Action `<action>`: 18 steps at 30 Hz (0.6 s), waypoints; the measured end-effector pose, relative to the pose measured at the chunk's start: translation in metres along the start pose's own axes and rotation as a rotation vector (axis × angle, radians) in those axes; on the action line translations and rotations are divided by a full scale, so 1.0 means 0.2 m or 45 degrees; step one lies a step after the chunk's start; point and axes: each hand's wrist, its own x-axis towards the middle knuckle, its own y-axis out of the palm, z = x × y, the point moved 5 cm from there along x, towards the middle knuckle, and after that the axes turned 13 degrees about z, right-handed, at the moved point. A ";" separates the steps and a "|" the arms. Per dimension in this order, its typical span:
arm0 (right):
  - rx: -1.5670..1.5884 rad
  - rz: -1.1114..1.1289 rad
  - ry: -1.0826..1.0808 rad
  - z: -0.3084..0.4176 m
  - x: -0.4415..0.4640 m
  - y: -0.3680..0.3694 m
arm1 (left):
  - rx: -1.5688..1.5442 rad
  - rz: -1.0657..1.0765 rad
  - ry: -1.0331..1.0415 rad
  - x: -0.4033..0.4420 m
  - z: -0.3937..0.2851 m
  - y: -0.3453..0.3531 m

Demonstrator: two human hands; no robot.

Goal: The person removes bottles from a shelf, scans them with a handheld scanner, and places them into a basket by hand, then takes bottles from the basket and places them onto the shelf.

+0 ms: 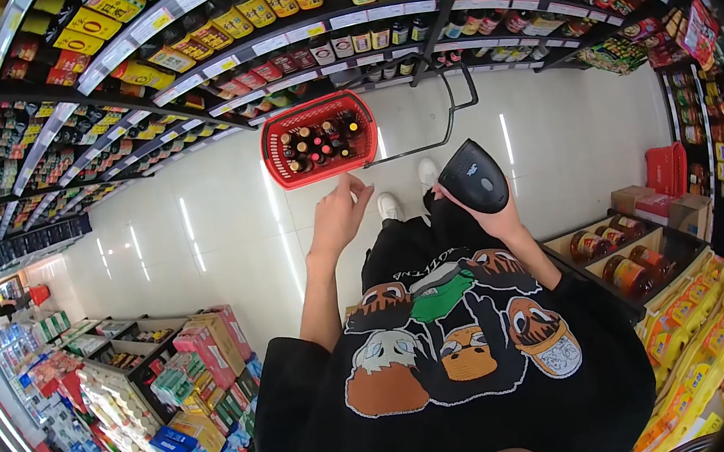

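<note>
While right hand [491, 210] gripped black rounded plastic scanner [472, 178] | left hand [341, 219] hung loosely open beside red plastic basket [315, 177] | reaching in called for clearing rim [309, 103]

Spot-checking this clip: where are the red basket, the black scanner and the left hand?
Red basket [311, 178], head view: near wall.
Black scanner [472, 178], head view: top face.
Left hand [339, 216], head view: back of hand.

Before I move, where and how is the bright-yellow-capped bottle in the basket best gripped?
I'd pinch the bottle just under its cap, from above, with the left hand. It appears to stand cap-up near the right wall of the basket, bottles crowding its left, leaving little room lower down.
</note>
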 end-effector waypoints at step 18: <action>0.126 0.001 -0.236 0.07 -0.25 -0.87 | -0.486 0.075 -0.057 0.42 -0.80 0.45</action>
